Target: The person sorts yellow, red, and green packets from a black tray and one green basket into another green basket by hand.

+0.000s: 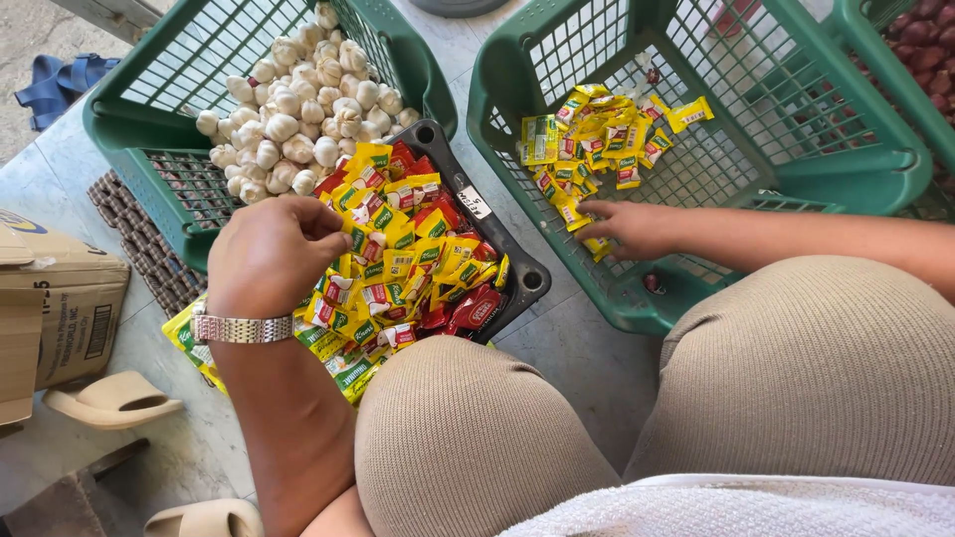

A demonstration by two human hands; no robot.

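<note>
My left hand (271, 254), with a metal watch on the wrist, rests with curled fingers on a heap of small yellow, green and red sachets (403, 264) in a black tray (497, 239). My right hand (629, 227) reaches into the green basket (696, 288) on the right, fingertips on small yellow sachets (589, 134) piled on its mesh floor. Whether either hand grips a sachet is hidden by the fingers.
Garlic bulbs (298, 109) fill a green basket (129, 129) at the upper left. A cardboard box (55, 298) and beige sandals (109, 403) lie to the left. Another green basket with dark red produce (925, 40) sits at the far right. My knees fill the foreground.
</note>
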